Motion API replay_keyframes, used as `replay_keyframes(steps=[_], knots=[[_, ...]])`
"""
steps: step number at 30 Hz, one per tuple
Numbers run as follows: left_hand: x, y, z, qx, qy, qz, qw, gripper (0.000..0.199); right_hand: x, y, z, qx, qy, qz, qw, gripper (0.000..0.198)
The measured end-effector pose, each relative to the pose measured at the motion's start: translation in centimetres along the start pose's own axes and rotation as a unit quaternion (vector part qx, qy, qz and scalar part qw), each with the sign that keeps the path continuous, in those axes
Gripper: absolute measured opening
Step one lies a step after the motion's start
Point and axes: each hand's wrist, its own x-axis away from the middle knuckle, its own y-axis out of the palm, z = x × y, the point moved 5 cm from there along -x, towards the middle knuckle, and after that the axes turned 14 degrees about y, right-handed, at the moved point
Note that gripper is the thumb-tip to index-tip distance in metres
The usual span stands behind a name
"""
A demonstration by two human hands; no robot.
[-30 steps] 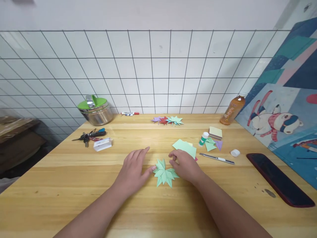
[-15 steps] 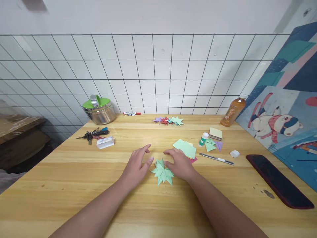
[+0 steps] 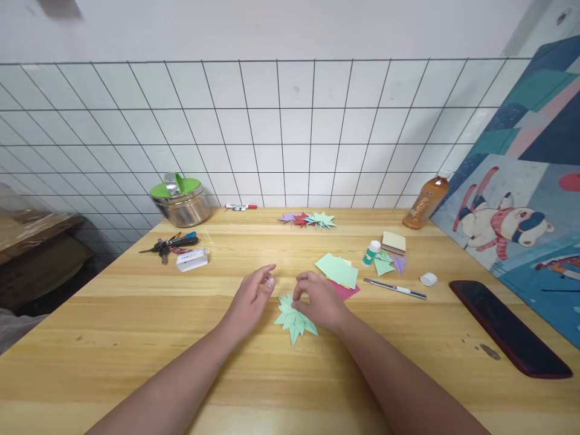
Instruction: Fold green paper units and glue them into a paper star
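Observation:
A light green folded-paper star [image 3: 294, 323] with several pointed petals lies flat on the wooden table in front of me. My right hand [image 3: 319, 299] reaches over its upper right side, thumb and index finger curled close together on the star's petals. Part of the star is hidden under that hand. To the upper left of the star, my left hand [image 3: 251, 296] rests with fingers apart, holding nothing and not touching the paper.
Green paper sheets [image 3: 338, 270] lie beyond my right hand, with a craft knife [image 3: 395, 289], glue stick [image 3: 371, 254] and phone [image 3: 510, 329] to the right. More paper stars [image 3: 321, 220] sit by the wall. Keys [image 3: 167, 246] and a pot [image 3: 181, 202] are left.
The green star has turned and its petals point differently. My right hand has moved slightly left, and its fingers have closed in onto the star. The left hand has shifted slightly left.

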Motion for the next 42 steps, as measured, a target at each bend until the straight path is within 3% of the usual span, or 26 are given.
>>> replay_keyframes(steps=[2,6,10,14,20,24,29,33,38,42], knots=[[0.0,0.0,-0.1,0.003,-0.002,0.003,1.0,0.04,0.1,0.1,0.0,-0.008,0.001,-0.007,1.0,0.007],[-0.1,0.0,-0.1,0.015,-0.004,0.004,1.0,0.04,0.3,0.0,-0.2,-0.014,-0.01,-0.005,1.0,0.031],[-0.1,0.1,0.0,0.021,0.0,-0.003,1.0,0.04,0.4,0.0,-0.7,-0.001,-0.011,-0.021,1.0,0.014],[0.0,0.2,0.0,0.019,-0.002,-0.006,1.0,0.04,0.4,0.0,-0.6,-0.003,0.018,-0.028,0.999,0.01],[0.0,0.3,0.1,0.018,-0.002,-0.008,1.0,0.04,0.0,0.5,-0.4,0.019,0.05,-0.011,0.999,0.026],[0.0,0.2,0.1,0.014,-0.009,-0.006,1.0,0.04,0.0,0.6,-0.2,0.025,0.049,-0.024,0.998,0.001],[-0.1,0.1,0.0,0.016,-0.007,-0.003,1.0,0.04,0.3,0.3,-0.1,0.017,0.032,-0.026,0.999,0.023],[-0.1,0.1,0.2,0.013,-0.004,-0.007,1.0,0.04,0.4,0.5,-0.4,0.036,0.037,-0.048,0.998,0.004],[0.0,0.3,0.2,0.03,-0.003,-0.017,0.999,0.04,0.7,0.3,-0.7,0.034,0.02,-0.065,0.997,0.024],[0.1,0.3,0.2,0.037,0.0,-0.027,0.999,0.039,1.0,0.3,-0.6,0.039,0.011,-0.088,0.995,0.018]])
